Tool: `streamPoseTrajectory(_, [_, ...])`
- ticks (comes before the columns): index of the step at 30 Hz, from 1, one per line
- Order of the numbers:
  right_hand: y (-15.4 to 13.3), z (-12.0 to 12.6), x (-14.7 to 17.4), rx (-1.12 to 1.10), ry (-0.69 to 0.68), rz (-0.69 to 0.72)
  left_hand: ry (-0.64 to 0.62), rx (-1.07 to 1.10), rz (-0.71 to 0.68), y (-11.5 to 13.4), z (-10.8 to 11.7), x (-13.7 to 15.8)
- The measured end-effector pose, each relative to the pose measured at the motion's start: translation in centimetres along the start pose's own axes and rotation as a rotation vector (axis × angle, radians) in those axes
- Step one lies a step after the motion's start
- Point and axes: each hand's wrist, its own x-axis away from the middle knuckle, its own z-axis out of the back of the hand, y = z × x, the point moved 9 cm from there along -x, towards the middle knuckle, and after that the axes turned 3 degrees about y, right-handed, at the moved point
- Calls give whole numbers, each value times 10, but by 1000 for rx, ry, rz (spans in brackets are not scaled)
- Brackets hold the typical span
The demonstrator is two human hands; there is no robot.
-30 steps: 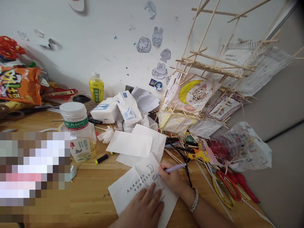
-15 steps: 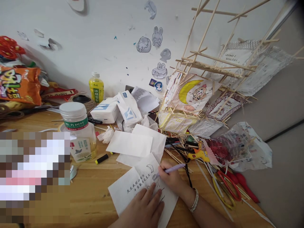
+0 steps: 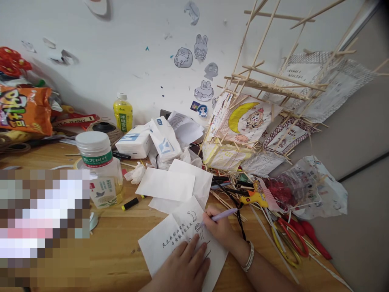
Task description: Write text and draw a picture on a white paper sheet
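A white sheet of paper (image 3: 158, 253) lies on the wooden table, bearing handwritten characters, a crescent moon and other small line drawings. My left hand (image 3: 184, 263) rests flat on the sheet with its fingers spread, covering part of the drawing. In my right hand (image 3: 219, 229), closed around it, is a light purple pen (image 3: 225, 214). The pen's tip meets the paper beside a small round drawing below the moon, though my fingers partly hide it. Just beyond lie blank white sheets (image 3: 165, 184), overlapping one another.
A clear bottle (image 3: 105, 182) and black marker (image 3: 130, 203) are on the left; tissue packs (image 3: 165, 138) stand behind. To the right are a stick frame with paper panels (image 3: 246, 119), a yellow glue gun (image 3: 253, 198), red-handled scissors (image 3: 293, 237) and loose sticks. A yellow drink bottle (image 3: 123, 113) stands near the wall.
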Motion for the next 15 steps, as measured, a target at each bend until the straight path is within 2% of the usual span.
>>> streamPoseTrajectory(5, [-1, 1, -1, 3, 19, 9, 25, -39, -9, 1, 10, 1])
streamPoseTrajectory(12, [0, 2, 0, 16, 26, -12, 110, -52, 8, 0, -10, 1])
streamPoseTrajectory(15, [0, 1, 2, -1, 1, 18, 134, -68, -4, 1, -3, 2])
